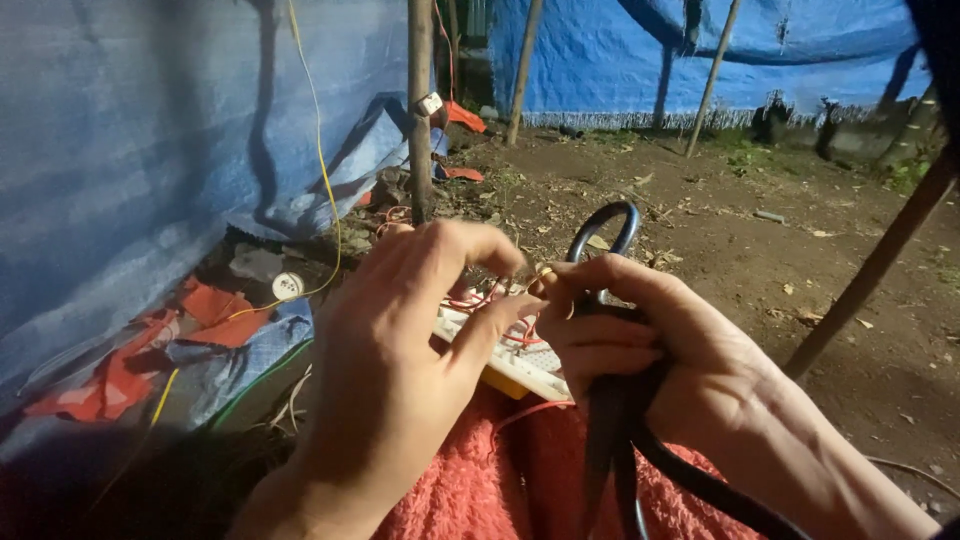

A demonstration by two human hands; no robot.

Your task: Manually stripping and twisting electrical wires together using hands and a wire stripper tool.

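Right hand point(640, 340) fisted round a doubled black cable point(603, 240), loop kept upright above the knuckles. Left hand point(400, 340) pinching at the cable's tip with thumb and forefinger, over a white strip point(520, 368) with red wires point(480, 298) and a red towel point(500, 480).

The black cable point(610, 420) runs off the bottom edge; the left hand point(400, 370) hides much of the white board point(520, 368).
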